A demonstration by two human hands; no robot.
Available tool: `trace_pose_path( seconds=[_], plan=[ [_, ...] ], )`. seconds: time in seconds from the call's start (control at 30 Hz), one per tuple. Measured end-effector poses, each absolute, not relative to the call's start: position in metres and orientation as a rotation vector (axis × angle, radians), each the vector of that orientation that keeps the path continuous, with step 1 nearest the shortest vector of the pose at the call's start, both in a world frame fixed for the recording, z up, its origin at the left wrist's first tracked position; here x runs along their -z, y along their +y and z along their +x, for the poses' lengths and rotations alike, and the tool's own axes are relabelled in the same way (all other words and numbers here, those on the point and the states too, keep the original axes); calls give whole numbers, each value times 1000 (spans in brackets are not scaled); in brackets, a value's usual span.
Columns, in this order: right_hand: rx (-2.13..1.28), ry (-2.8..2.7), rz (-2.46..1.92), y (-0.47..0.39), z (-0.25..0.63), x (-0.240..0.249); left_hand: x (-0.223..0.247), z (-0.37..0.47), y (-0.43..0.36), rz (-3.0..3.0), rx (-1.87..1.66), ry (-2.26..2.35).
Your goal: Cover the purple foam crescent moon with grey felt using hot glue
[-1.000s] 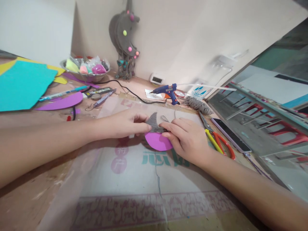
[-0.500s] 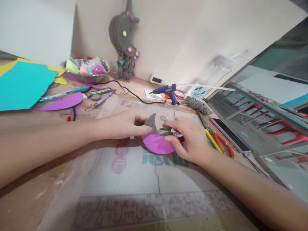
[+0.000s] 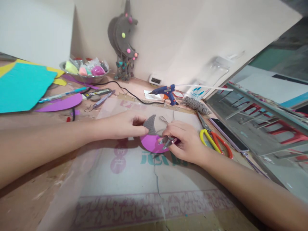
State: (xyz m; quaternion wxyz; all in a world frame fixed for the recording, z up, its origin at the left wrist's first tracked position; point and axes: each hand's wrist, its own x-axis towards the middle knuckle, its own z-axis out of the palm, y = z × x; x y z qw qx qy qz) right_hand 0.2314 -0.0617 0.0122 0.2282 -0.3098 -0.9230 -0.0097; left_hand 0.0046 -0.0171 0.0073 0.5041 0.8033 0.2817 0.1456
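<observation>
While the left grip (image 3: 127, 124) pinches purple card (image 3: 151, 143), the right grip (image 3: 184, 139) holds a half-hidden tool (image 3: 166, 141)

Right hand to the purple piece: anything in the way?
No separate obstacle visible. The small metal tool in the right hand overlaps the purple piece; the left hand holds the gray-wrapped part.

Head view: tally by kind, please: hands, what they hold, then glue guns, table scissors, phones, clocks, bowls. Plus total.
Hands (left hand, right hand): 2
Yarn-wrapped piece, left hand: 1
Metal tool, right hand: 1
Glue gun: 1
Table scissors: 1
Phone: 1
Clock: 1
Bowl: 1
Total: 9
</observation>
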Motion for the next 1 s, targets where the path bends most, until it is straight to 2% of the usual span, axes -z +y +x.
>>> trace_pose_path(
  seconds=[1.0],
  plan=[
    [11, -2523, -905, -58, 233, -8, -6, 4, -18, 1959, -362, 754]
  ],
)
